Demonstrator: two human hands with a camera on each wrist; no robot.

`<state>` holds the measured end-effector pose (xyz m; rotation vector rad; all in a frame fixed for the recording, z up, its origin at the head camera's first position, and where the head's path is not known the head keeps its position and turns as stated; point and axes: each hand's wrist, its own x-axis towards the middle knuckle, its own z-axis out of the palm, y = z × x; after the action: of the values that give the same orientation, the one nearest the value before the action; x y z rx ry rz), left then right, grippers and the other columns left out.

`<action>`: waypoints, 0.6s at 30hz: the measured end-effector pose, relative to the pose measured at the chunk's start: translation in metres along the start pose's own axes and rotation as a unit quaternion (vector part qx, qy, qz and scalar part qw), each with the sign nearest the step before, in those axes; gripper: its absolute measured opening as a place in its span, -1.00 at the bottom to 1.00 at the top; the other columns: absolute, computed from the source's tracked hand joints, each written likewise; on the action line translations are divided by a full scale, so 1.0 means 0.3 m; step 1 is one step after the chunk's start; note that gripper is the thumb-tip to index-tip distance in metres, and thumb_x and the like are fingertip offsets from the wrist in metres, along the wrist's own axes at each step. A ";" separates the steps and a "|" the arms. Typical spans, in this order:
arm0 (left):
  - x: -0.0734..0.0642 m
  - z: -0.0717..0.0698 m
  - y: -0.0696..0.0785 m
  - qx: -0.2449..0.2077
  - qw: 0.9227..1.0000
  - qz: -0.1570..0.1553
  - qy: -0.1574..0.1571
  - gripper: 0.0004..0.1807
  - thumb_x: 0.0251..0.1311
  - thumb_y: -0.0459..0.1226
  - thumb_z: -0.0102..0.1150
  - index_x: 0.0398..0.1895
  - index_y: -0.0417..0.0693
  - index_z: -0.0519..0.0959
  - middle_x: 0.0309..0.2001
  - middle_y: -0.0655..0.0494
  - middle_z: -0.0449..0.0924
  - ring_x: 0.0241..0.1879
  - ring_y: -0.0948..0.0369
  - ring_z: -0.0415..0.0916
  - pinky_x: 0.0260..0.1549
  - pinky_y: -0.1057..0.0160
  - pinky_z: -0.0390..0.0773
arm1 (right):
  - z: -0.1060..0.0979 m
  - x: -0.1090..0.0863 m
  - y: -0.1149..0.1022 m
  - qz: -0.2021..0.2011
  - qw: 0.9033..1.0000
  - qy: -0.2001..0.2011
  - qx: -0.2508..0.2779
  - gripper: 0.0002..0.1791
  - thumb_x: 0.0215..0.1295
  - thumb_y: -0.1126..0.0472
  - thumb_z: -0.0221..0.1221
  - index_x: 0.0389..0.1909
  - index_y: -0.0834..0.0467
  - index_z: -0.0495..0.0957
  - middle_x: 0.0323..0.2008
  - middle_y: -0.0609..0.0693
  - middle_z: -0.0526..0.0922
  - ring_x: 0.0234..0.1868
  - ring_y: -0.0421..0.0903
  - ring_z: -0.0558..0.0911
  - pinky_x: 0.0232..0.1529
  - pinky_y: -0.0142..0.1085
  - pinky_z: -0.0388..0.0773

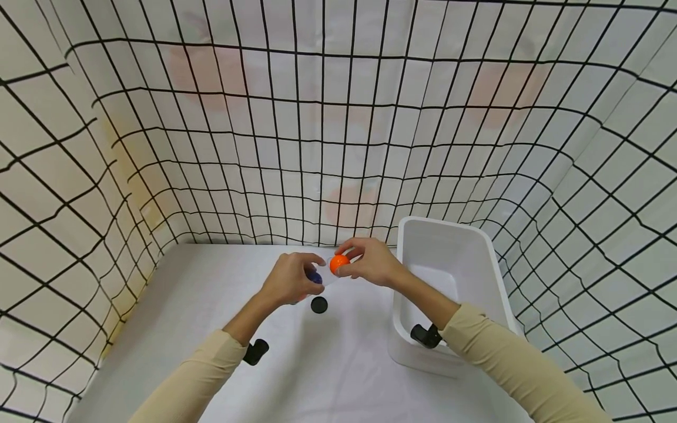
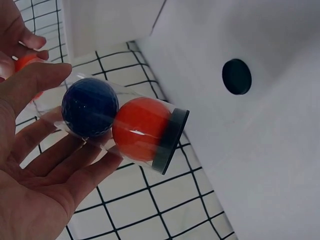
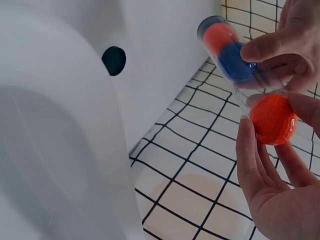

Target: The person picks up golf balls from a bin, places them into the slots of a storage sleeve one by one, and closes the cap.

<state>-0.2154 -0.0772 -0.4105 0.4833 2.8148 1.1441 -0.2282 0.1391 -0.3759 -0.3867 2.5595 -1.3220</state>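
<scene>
My left hand (image 1: 288, 279) grips a clear tube (image 3: 245, 97), thumb on one side and fingers on the other. Inside it a dark blue golf ball (image 2: 90, 107) lies against an orange ball (image 2: 141, 129), which sits by the black cap (image 2: 172, 142) closing that end. Between thumb and fingertips, my right hand (image 1: 372, 261) pinches another orange golf ball (image 3: 273, 119) right at the tube's other end. The tube is tilted above the table, capped end lower. Below the hands, a loose round black cap (image 1: 319, 305) lies flat on the white table (image 1: 211, 294).
A white plastic bin (image 1: 444, 235) stands on the table to the right, under my right forearm. Black netting (image 1: 344, 141) hangs behind the table and along both sides, with pale cloth behind it. Each wrist carries a small black camera (image 1: 256, 352).
</scene>
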 end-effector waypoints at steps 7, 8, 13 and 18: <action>0.000 0.005 0.006 0.004 1.000 0.000 0.001 -0.54 -0.08 -0.27 0.57 -0.01 0.00 0.72 -0.21 -0.01 0.75 -0.28 0.12 0.64 -0.27 0.21 0.72 | 0.015 0.000 0.003 -0.008 1.000 -0.007 0.000 -0.62 0.12 0.12 0.46 -0.01 0.01 0.68 -0.10 0.06 0.72 -0.29 -0.06 0.74 -0.23 -0.22 0.72; 0.000 0.005 0.006 0.004 1.000 0.000 0.001 -0.54 -0.07 -0.27 0.57 -0.01 0.00 0.72 -0.20 -0.01 0.74 -0.28 0.12 0.64 -0.27 0.21 0.72 | 0.016 0.000 0.004 -0.008 1.000 -0.008 0.001 -0.62 0.12 0.13 0.46 -0.01 0.01 0.68 -0.10 0.06 0.72 -0.27 -0.03 0.75 -0.22 -0.21 0.72; -0.001 0.008 0.005 0.002 1.000 0.001 -0.001 -0.54 -0.07 -0.28 0.57 -0.01 -0.01 0.72 -0.23 0.00 0.74 -0.33 0.15 0.63 -0.34 0.24 0.71 | 0.018 0.000 0.005 -0.008 1.000 -0.016 0.007 -0.58 0.13 0.13 0.46 0.04 0.05 0.67 -0.08 0.05 0.72 -0.21 -0.02 0.73 -0.17 -0.16 0.72; -0.002 0.007 0.001 0.003 1.000 0.004 -0.002 -0.56 -0.09 -0.28 0.57 -0.04 -0.03 0.72 -0.30 0.04 0.72 -0.44 0.20 0.60 -0.45 0.28 0.66 | 0.015 0.002 0.008 -0.008 0.999 -0.028 0.023 -0.54 0.11 0.13 0.47 0.06 0.06 0.65 -0.05 0.06 0.73 -0.19 -0.07 0.73 -0.16 -0.15 0.71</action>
<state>-0.2146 -0.0758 -0.4119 0.4962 2.8157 1.1354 -0.2276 0.1368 -0.3805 -0.4313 2.4802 -1.3529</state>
